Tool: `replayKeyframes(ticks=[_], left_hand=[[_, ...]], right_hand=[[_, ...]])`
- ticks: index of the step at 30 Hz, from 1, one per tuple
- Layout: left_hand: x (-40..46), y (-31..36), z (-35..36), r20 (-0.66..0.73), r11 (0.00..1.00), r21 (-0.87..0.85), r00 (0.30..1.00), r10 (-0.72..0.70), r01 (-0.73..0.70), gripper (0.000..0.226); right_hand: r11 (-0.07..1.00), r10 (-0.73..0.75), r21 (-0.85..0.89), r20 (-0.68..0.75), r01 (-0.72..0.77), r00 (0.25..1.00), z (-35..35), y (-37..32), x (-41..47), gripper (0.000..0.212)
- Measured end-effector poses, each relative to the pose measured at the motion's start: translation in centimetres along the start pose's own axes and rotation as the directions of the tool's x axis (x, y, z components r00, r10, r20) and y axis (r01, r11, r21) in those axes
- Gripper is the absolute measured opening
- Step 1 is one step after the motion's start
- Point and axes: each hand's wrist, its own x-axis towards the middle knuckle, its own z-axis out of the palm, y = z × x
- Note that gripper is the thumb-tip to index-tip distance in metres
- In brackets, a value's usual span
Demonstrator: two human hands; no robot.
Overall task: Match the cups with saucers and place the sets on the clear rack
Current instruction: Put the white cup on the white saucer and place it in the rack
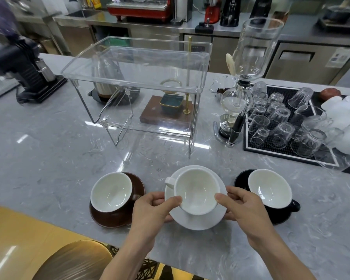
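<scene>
Now both hands, left (150, 207) and right (245, 207), grip white saucer (198, 221) edges; no legible writing.

White saucer (198, 221) sides under hands, far-left grinder (18, 57) perhaps blurred

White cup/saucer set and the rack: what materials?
White cup and white saucer: likely glazed ceramic, opaque with soft gloss highlights. Clear rack: looks like acrylic or similar clear plastic, see-through with bright edges, on thin metal-looking wire legs.
</scene>
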Motion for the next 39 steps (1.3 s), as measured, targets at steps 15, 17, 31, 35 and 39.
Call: replayKeyframes(ticks=[15,17,31,35,39], left_hand=[[-0.4,2.4,-1.6,-0.023,0.993,-0.005,0.993,0.115,-0.116,0.064],[-0.5,2.8,-1.8,-0.028,0.991,-0.006,0.991,0.13,-0.13,0.068],[-0.9,5.1,-4.4,-0.063,0.979,-0.046,0.978,0.197,-0.2,0.05],[-1.1,5.8,-5.2,-0.09,0.973,-0.05,0.972,0.218,-0.223,0.07],[-1.1,6.4,-6.2,-0.121,0.967,-0.048,0.962,0.243,-0.251,0.071]], right_hand=[[0.998,-0.06,0.039,0.054,0.058,0.997,1.3,-2.2,0.2,0.017],[0.997,-0.068,0.04,0.065,0.066,0.996,1.6,-2.6,0.2,0.018],[0.991,-0.127,0.059,0.144,0.119,0.981,4.0,-4.6,0.7,0.037],[0.987,-0.154,0.058,0.153,0.147,0.976,4.8,-5.2,0.8,0.048],[0.983,-0.179,0.061,0.178,0.171,0.968,5.8,-5.6,1.1,0.053]])
